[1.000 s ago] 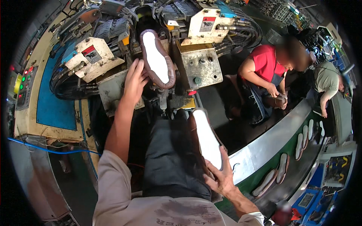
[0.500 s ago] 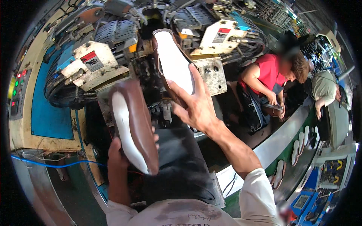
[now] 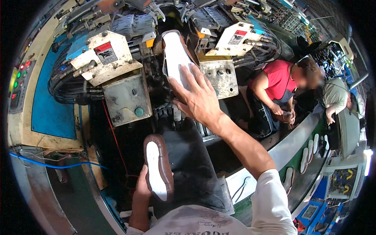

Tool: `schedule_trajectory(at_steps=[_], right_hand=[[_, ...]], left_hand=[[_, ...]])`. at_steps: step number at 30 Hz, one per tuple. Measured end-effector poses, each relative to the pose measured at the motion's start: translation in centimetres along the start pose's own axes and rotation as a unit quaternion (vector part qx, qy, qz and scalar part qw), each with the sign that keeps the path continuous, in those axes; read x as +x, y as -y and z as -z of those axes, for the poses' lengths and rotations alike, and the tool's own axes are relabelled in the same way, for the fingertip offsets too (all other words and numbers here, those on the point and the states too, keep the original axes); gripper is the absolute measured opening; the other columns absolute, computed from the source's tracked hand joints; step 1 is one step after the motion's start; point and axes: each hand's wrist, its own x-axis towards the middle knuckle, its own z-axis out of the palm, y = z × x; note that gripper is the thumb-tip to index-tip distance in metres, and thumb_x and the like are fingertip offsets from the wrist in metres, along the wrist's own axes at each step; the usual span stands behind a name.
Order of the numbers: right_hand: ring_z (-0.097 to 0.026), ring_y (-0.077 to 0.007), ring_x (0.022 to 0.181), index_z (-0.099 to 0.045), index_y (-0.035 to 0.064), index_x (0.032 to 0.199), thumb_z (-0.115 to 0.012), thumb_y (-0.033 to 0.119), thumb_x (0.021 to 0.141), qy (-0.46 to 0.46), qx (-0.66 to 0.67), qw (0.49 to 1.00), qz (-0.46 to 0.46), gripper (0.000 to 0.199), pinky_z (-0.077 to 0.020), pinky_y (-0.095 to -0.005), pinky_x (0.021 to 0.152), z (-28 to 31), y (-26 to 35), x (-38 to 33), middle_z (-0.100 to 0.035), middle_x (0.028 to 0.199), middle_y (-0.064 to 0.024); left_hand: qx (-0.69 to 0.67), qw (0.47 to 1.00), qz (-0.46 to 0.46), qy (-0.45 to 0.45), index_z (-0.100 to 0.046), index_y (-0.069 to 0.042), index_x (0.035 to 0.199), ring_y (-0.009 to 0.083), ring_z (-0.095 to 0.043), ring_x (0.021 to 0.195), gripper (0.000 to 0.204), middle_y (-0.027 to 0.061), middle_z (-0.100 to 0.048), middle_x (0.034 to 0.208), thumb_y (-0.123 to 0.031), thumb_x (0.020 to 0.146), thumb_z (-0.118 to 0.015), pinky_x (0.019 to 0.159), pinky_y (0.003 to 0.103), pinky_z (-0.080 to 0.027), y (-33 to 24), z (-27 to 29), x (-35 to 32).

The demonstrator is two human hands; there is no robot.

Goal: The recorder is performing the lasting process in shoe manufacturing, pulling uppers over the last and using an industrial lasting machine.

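Note:
A brown shoe upper [image 3: 168,172] with a white insole strip facing up is gripped in my left hand [image 3: 142,186], low in front of my body. Its toe points away from me. My left fingers are mostly hidden beneath it. Farther off, a second brown shoe [image 3: 173,49], also with its white sole side up, sits in the middle of a machine. My right hand [image 3: 200,98] rests on the near part of that sole, fingers spread and stretched along it. The shoe's near end is covered by my hand.
Metal machine plates [image 3: 127,98] with hoses flank the seated shoe. A control panel [image 3: 19,84] with lit buttons stands at left. On the right, a conveyor [image 3: 295,156] carries several shoes, with pliers-like tongs [image 3: 242,187] nearer me. A person in red [image 3: 276,78] handles a shoe.
My left hand has brought its shoe down and toward me, away from the machine. My right hand has shifted from the second shoe's side to flatter on its sole.

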Motion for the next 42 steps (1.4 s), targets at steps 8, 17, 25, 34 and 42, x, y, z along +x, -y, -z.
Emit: schedule_trajectory(at_steps=[8, 17, 25, 34, 42], right_hand=[[-0.029, -0.0645, 0.153, -0.05, 0.0272, 0.162, -0.085, 0.032, 0.09, 0.014, 0.032, 0.999, -0.031, 0.08, -0.0552, -0.0645, 0.112, -0.9, -1.2, 2.0, -0.035, 0.17, -0.0244], [-0.042, -0.0657, 0.142, -0.048, 0.025, 0.162, -0.078, 0.034, 0.097, 0.003, 0.033, 0.999, -0.017, 0.073, -0.0619, -0.0656, 0.101, -3.4, -6.0, 11.9, -0.045, 0.162, -0.0292], [-0.057, -0.041, 0.142, -0.051, 0.0173, 0.161, -0.07, 0.033, 0.102, -0.091, 0.003, 0.996, 0.005, 0.064, -0.0324, -0.0625, 0.129, -3.1, -6.5, 13.7, -0.062, 0.144, -0.0324], [-0.041, -0.0738, 0.142, -0.061, 0.0205, 0.154, -0.072, 0.028, 0.098, 0.003, 0.017, 0.999, -0.042, 0.057, -0.0598, -0.0631, 0.105, -2.4, -5.8, 15.8, -0.05, 0.157, -0.0334], [-0.051, -0.0473, 0.149, -0.054, 0.0059, 0.16, -0.073, 0.033, 0.102, -0.096, 0.344, 0.925, -0.128, 0.067, -0.0402, -0.0527, 0.126, -1.5, -2.1, -0.4, -0.055, 0.158, -0.0312]], left_hand=[[0.008, 0.999, 0.029, 0.045, -0.042, -0.002, 0.164, 0.0416, -0.071, 0.125, 0.073, 0.0256, -0.066, 0.144, -0.057, 0.116, -0.033, 0.109, 0.055, -0.058, 0.5, -1.8, 1.2], [0.062, 0.997, 0.044, -0.007, -0.044, 0.002, 0.16, 0.0435, -0.075, 0.116, 0.084, 0.0291, -0.07, 0.134, -0.067, 0.112, -0.037, 0.103, 0.055, -0.061, 0.3, -3.7, 5.8], [-0.009, 0.997, 0.077, 0.016, -0.045, -0.004, 0.164, 0.0299, -0.064, 0.135, 0.071, 0.0158, -0.063, 0.152, -0.054, 0.114, -0.052, 0.116, 0.047, -0.051, 0.8, -1.7, 9.8], [0.066, 0.994, 0.07, 0.051, -0.045, 0.002, 0.16, 0.0431, -0.074, 0.118, 0.086, 0.0302, -0.071, 0.134, -0.069, 0.112, -0.036, 0.105, 0.055, -0.06, -0.8, -5.9, 8.2], [0.147, 0.987, -0.018, 0.062, -0.03, -0.006, 0.172, 0.0319, -0.061, 0.139, 0.08, 0.0197, -0.054, 0.158, -0.04, 0.106, -0.059, 0.115, 0.047, -0.052, -2.2, -7.0, 6.2]])
